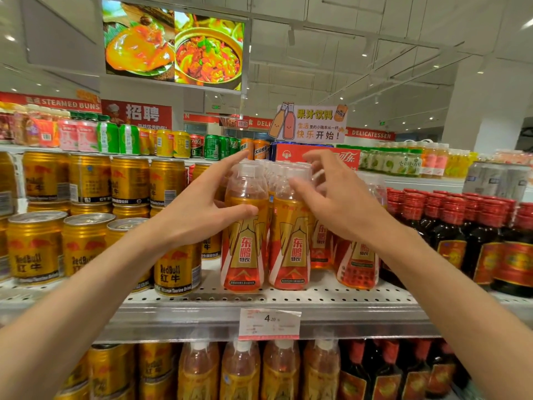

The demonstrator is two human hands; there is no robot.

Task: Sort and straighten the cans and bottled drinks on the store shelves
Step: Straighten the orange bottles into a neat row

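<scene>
Both forearms are stretched toward the front orange bottle (245,226), flanked by the left hand (199,209) and right hand (343,203), fingers spread wide, nothing gripped.

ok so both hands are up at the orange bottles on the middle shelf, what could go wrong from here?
1. The front orange bottles stand near the shelf edge; a push from the left hand could tip one off.
2. The right hand reaches among tightly packed bottles, so nudging one may knock over its neighbours.
3. The left forearm passes just above the gold cans and could clip the front one.
</scene>
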